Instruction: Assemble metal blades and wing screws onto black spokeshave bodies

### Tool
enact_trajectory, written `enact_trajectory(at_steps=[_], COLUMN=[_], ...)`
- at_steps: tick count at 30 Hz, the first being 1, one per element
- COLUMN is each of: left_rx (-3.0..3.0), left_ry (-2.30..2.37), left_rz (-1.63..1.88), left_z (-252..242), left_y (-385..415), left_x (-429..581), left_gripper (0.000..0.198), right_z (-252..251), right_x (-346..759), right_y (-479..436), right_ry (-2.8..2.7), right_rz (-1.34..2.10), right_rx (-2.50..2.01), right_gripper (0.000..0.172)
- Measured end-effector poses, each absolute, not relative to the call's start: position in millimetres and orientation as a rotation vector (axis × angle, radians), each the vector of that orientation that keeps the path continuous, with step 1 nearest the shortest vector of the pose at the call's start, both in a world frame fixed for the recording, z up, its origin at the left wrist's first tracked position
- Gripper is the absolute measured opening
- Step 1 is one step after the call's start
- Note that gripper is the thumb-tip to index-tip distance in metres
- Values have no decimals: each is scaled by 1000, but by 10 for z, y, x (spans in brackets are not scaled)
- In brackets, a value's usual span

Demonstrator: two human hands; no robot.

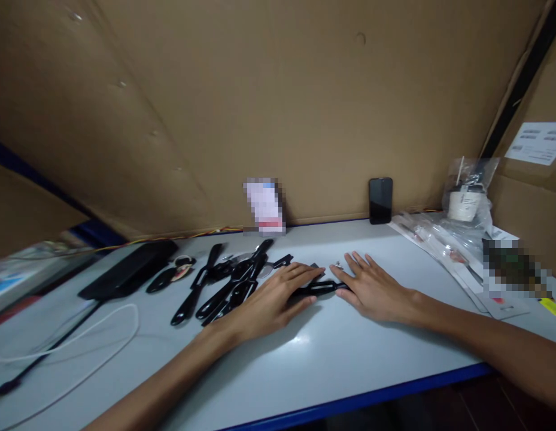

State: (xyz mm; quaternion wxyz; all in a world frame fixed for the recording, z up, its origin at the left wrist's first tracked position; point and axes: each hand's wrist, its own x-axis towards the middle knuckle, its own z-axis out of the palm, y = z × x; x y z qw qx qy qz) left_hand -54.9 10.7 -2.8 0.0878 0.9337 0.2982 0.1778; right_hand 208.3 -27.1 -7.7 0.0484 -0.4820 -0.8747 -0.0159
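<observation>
A black tool with a slotted middle [321, 288] lies on the pale tabletop between my two hands. My left hand [284, 293] rests over its left end, thumb and fingers apart. My right hand [371, 287] lies at its right end with the fingers spread and the fingertips near the tool. A small shiny metal piece [339, 265] is just beyond my right index finger. Several more black tools [235, 281] are heaped to the left of my left hand. What is under my left palm is hidden.
A black case [128, 270], round parts [181, 267] and a white cable [134, 323] lie left. A dark phone [380, 200] leans on the cardboard wall. Clear plastic packages [443, 245] and a bagged white cup [464, 205] stand right. The blue table edge [349, 399] runs in front.
</observation>
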Motion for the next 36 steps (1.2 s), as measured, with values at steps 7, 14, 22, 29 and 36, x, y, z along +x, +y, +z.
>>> enact_trajectory(at_steps=[7,14,22,29,36], left_rx=[2806,2777,2736,2775,2863], left_ry=[1060,1017,847,663,872], left_rz=[373,476,472,426,521], left_z=[-52,-70,97,183,34], left_y=[174,191,60,-98,77], left_x=[-546,-557,-474,-391,-507], left_gripper=[43,41,17,19,36], right_z=[-217,-244,-151,-157,-175], right_x=[2110,2103,2116,2126,2196], right_y=[-211,-214,-217,-143,-43], right_ry=[-2612,-2587,-2572,-2446,-2377], right_rz=[-52,-77,35,-120,-291], right_rx=[-1443,-1415,-1413,-1495,-1533], right_gripper=[64,64,64,63,63])
